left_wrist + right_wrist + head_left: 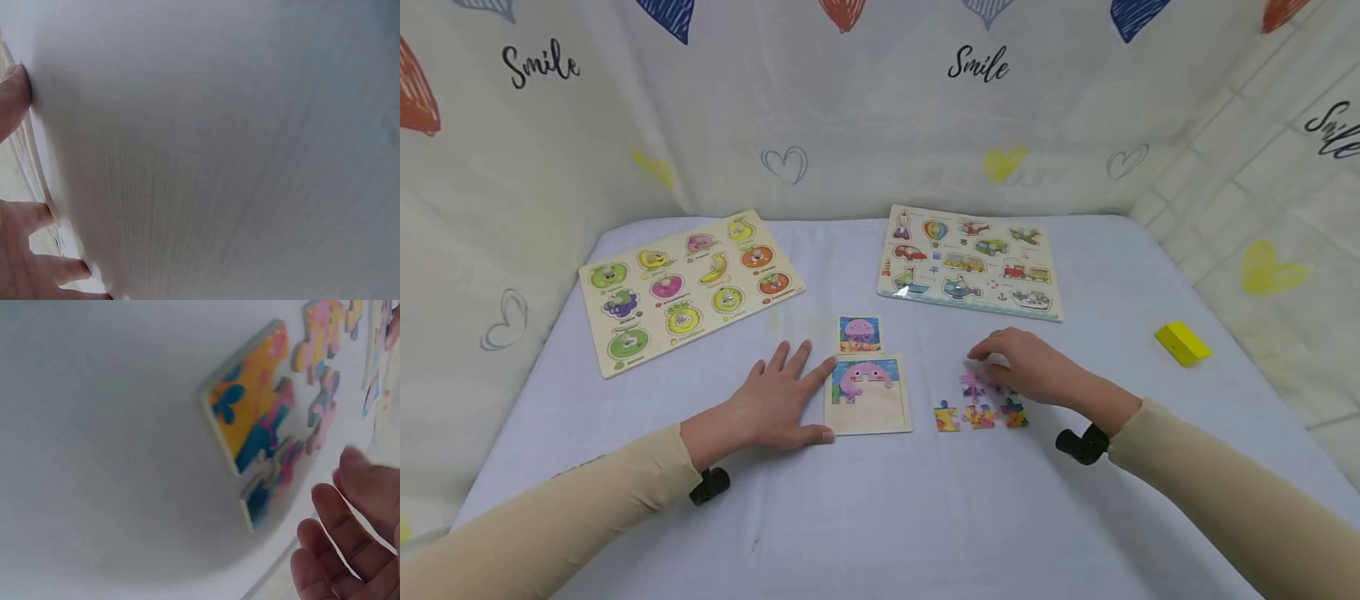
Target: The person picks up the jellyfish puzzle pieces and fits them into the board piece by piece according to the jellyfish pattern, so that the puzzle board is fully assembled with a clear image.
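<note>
Your tray [876, 417] lies flat on the white cloth [865, 517], in front of you near the middle. It is close to square, so you get no clear long axis; its sides run nearly straight away from you. The octopus picture in it is filled along the far part, head pointing away from you; bare wood shows on the near part. The card [860, 333] sits just beyond, its octopus facing the same way.

Your left hand [780, 398] is spread, fingers apart, gripping nothing; index fingertip and thumb tip meet the tray's left edge.

Your right hand [1026, 365] hangs over the far row of loose pieces, fingers bent, thumb and fingers apart, with nothing seen between them. It partly hides that row from the head view.

Three pieces form the near row: the left piece [947, 417] points a knob away from you; the corner piece [250, 409] turns its straight edges right and towards you.

Beyond, the fruit board [688, 292] has its long axis slanting far-right; the vehicle board [970, 262] runs roughly crosswise.
</note>
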